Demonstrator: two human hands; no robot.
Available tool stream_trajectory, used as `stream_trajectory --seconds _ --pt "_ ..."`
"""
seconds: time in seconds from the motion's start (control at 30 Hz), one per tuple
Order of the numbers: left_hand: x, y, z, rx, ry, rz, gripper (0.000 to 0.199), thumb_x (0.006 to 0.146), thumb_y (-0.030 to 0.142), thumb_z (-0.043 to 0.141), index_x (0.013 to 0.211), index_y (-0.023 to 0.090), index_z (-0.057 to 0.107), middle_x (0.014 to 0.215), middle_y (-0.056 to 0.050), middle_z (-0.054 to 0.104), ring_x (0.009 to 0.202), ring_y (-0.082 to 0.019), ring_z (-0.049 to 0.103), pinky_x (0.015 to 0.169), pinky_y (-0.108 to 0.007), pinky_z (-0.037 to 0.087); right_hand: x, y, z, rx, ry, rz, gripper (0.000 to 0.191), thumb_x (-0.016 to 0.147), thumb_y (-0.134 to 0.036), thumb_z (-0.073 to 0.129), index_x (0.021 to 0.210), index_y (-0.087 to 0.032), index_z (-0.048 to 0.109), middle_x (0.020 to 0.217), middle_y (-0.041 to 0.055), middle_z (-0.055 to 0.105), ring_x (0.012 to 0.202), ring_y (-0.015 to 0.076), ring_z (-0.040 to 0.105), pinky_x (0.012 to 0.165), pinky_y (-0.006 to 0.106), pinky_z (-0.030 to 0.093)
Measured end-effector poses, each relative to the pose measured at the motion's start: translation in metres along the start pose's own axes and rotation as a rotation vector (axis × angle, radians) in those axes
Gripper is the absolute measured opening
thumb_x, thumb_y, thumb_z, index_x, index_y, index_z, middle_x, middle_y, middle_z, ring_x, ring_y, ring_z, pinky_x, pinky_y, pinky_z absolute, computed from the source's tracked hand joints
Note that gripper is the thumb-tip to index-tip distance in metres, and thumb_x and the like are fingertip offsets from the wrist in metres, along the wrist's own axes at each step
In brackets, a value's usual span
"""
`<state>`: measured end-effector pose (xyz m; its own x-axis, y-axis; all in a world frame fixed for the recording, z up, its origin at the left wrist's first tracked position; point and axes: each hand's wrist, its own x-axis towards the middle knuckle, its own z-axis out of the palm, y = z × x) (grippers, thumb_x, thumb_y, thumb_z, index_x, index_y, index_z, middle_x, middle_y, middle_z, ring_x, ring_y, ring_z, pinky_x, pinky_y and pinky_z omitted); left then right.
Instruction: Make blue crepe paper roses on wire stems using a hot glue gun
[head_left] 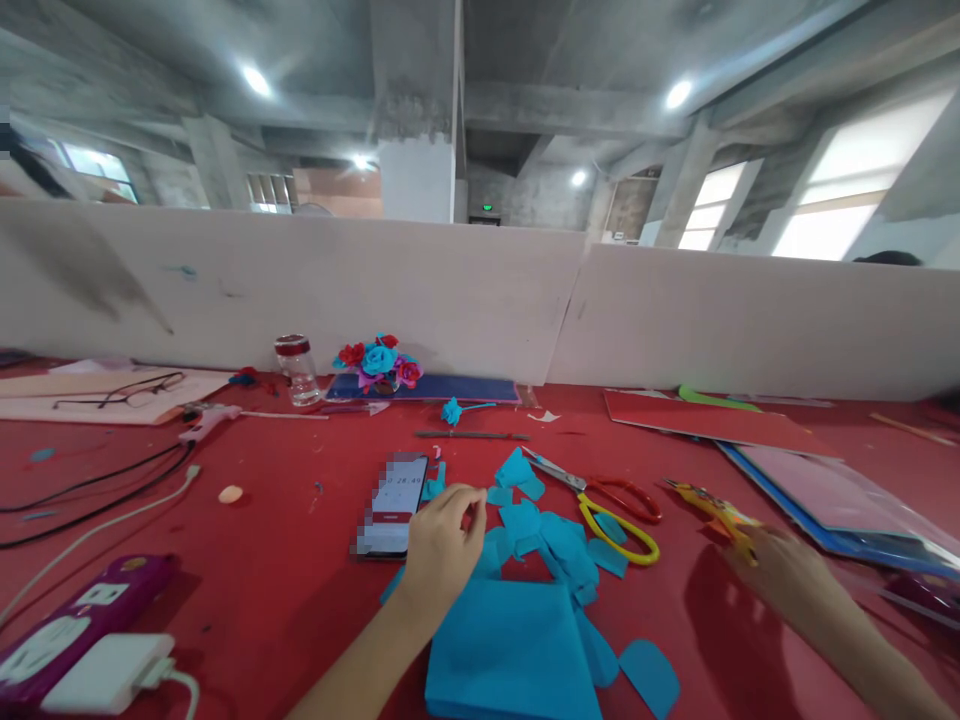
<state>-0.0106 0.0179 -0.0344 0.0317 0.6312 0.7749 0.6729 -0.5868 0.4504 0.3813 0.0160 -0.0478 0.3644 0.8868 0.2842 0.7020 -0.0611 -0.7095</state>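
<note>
My left hand (448, 532) hovers over the middle of the table beside the phone (395, 505), thumb and fingertips pinched together; what they hold, if anything, is too small to tell. At the right, my right hand (776, 560) is closed on the handles of yellow-orange pliers (709, 502), whose tip points left. Between the hands lie scissors (626, 530) with one red and one yellow handle loop, open on the table. Cut blue paper pieces (566, 550) are scattered left of the scissors, above a stack of blue paper (514, 650). Behind them lies a blue paper flower (452, 411).
A jar (298, 370) and a flower bouquet (380, 360) stand near the white partition (300, 270). Glasses, a pink glue gun (210, 421), cables and a purple power strip (90, 610) are at left. Red card (712, 425) and folders (825, 490) lie at right.
</note>
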Motion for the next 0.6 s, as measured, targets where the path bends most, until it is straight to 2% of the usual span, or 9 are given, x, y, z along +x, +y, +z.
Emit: stream_trajectory --seconds 0.03,0.07,0.13,0.17,0.2,0.27,0.37,0.47,0.6 --pt "0.0 0.0 0.0 0.002 0.003 0.002 0.016 0.084 0.018 0.047 0.076 0.017 0.061 0.073 -0.004 0.067 0.063 -0.014 0.062 0.057 -0.023 0.049 -0.006 -0.011 0.005 -0.031 -0.013 -0.084 0.01 0.052 -0.016 0.062 0.053 -0.024 0.056 0.06 0.0053 0.061 0.077 0.0306 0.059 0.075 0.047 0.045" --pt "0.001 0.001 0.0 0.004 0.004 0.003 0.017 0.084 0.018 0.047 0.076 0.017 0.061 0.073 -0.004 0.067 0.064 -0.014 0.063 0.057 -0.023 0.049 -0.013 -0.023 0.012 -0.107 -0.06 -0.282 0.01 0.058 -0.018 0.06 0.066 -0.024 0.062 0.076 0.0079 0.065 0.087 0.0321 0.058 0.082 0.05 0.042" --pt "0.002 0.002 -0.001 0.008 0.005 0.008 0.017 0.084 0.018 0.046 0.075 0.017 0.061 0.072 -0.004 0.067 0.063 -0.014 0.063 0.057 -0.023 0.049 -0.032 -0.05 0.027 -0.133 -0.216 -0.411 0.024 0.063 -0.017 0.058 0.082 -0.028 0.067 0.094 0.0054 0.068 0.096 0.0276 0.058 0.088 0.042 0.042" --pt "0.002 0.002 -0.001 0.01 0.004 0.01 0.017 0.084 0.019 0.046 0.075 0.017 0.061 0.071 -0.004 0.067 0.062 -0.014 0.063 0.056 -0.022 0.049 -0.041 -0.063 0.035 -0.193 -0.384 -0.501 0.03 0.068 -0.016 0.054 0.092 -0.027 0.067 0.102 0.0054 0.066 0.1 0.0257 0.058 0.089 0.04 0.043" --pt "0.002 0.002 -0.002 0.013 0.005 0.012 0.018 0.084 0.019 0.046 0.074 0.017 0.061 0.071 -0.004 0.067 0.061 -0.013 0.062 0.055 -0.022 0.049 -0.05 -0.074 0.041 -0.241 -0.48 -0.565 0.033 0.071 -0.014 0.049 0.097 -0.024 0.066 0.104 0.0062 0.066 0.1 0.0244 0.058 0.088 0.039 0.045" --pt "0.002 0.002 -0.002 0.018 0.003 0.015 0.018 0.084 0.019 0.046 0.075 0.017 0.061 0.071 -0.004 0.067 0.06 -0.013 0.062 0.054 -0.022 0.048 -0.063 -0.093 0.052 -0.325 -0.596 -0.67 0.043 0.07 -0.007 0.044 0.107 -0.021 0.062 0.111 0.0069 0.063 0.104 0.022 0.057 0.089 0.035 0.045" --pt "0.001 0.002 -0.003 0.03 -0.006 0.018 0.017 0.084 0.018 0.047 0.076 0.016 0.061 0.073 -0.004 0.067 0.062 -0.014 0.062 0.057 -0.023 0.049 -0.068 -0.108 0.066 -0.416 -0.6 -0.748 0.044 0.071 -0.009 0.047 0.113 -0.018 0.058 0.114 0.0088 0.061 0.106 0.022 0.055 0.089 0.032 0.045" --pt "0.0 0.002 -0.003 0.048 -0.016 0.03 0.016 0.085 0.018 0.047 0.076 0.016 0.061 0.074 -0.004 0.067 0.065 -0.014 0.062 0.061 -0.024 0.05 -0.064 -0.112 0.082 -0.516 -0.541 -0.812 0.036 0.078 -0.017 0.051 0.113 -0.016 0.059 0.106 0.0102 0.065 0.099 0.0247 0.059 0.084 0.036 0.047" --pt "0.0 0.002 -0.003 0.065 -0.023 0.034 0.016 0.085 0.018 0.047 0.076 0.017 0.061 0.073 -0.004 0.066 0.064 -0.014 0.062 0.061 -0.024 0.05 -0.059 -0.116 0.099 -0.62 -0.425 -0.892 0.018 0.08 -0.017 0.053 0.091 -0.016 0.067 0.087 0.009 0.069 0.088 0.0258 0.061 0.078 0.037 0.047"
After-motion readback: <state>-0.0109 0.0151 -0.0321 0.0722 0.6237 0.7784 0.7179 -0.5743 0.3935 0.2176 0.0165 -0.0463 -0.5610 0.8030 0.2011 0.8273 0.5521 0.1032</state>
